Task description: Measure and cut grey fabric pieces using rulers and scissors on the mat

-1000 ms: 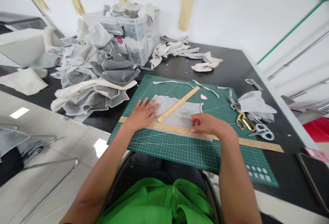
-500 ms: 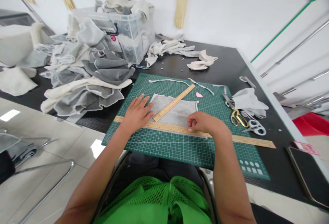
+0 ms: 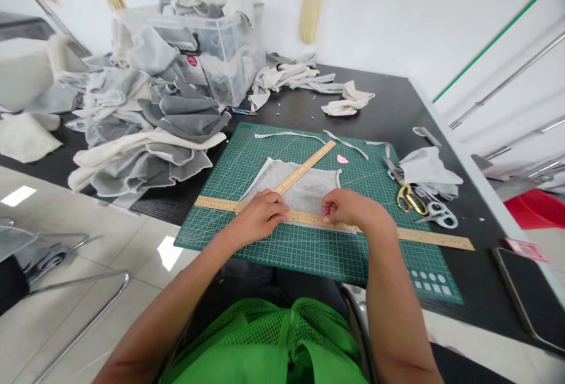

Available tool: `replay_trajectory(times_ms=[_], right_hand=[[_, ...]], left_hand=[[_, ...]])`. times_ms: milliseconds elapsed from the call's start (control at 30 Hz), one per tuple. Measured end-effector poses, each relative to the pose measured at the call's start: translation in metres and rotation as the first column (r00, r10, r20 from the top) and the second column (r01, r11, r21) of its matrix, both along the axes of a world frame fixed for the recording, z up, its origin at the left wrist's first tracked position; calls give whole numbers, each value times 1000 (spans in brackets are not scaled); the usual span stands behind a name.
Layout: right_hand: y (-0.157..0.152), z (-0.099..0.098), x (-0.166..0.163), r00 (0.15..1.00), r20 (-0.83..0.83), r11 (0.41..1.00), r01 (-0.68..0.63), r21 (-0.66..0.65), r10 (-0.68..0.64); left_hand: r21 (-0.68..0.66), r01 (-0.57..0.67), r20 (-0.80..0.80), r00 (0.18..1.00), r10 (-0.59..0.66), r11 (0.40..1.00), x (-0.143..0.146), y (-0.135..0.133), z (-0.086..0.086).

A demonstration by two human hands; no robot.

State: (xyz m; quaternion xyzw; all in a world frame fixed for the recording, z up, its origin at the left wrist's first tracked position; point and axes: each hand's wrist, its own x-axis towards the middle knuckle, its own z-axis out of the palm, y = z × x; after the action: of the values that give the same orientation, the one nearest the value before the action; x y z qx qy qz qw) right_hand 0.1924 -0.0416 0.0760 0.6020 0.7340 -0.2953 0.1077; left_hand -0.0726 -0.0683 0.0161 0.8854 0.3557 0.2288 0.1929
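Note:
A long wooden ruler (image 3: 435, 238) lies across the lower part of a grey cloth piece (image 3: 313, 184). My left hand (image 3: 261, 216) is closed, with its fingertips at the ruler's top face near the left part of the cloth. Curled into a pinch, my right hand (image 3: 346, 206) presses at the same ruler by the cloth's right side. A shorter wooden ruler (image 3: 306, 166) rests slantwise over the cloth, its lower end by my left fingers. Under everything is a green cutting mat (image 3: 304, 251). A pink piece of tailor's chalk (image 3: 342, 159) lies beyond the cloth.
Gold-handled scissors (image 3: 410, 200) and grey-handled scissors (image 3: 441, 215) lie at the right beside cloth scraps (image 3: 426, 167). A phone (image 3: 529, 293) rests near the right edge. Heaped cloth (image 3: 176, 110) and a clear plastic bin (image 3: 220, 43) occupy the left and back. Thin strips (image 3: 289, 133) cross the mat.
My left hand has moved right and toward me, from spread flat on the cloth's left side to closed at the long ruler. My right hand has stayed in place.

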Motion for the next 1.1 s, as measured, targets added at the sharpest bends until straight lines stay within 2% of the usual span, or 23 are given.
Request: replay_trajectory(times_ms=[400, 933, 1100], right_hand=[[0, -1, 1, 1000, 3, 1000, -11, -6, 11], [-1, -4, 2, 1000, -16, 1000, -19, -10, 19], [1, -8, 14, 998, -57, 1000, -17, 2, 17]], left_hand=[[4, 18, -69, 997, -18, 1000, 1, 0, 0], [-18, 28, -45, 999, -29, 999, 0, 0, 1], [-5, 25, -59, 998, -26, 1000, 0, -1, 1]])
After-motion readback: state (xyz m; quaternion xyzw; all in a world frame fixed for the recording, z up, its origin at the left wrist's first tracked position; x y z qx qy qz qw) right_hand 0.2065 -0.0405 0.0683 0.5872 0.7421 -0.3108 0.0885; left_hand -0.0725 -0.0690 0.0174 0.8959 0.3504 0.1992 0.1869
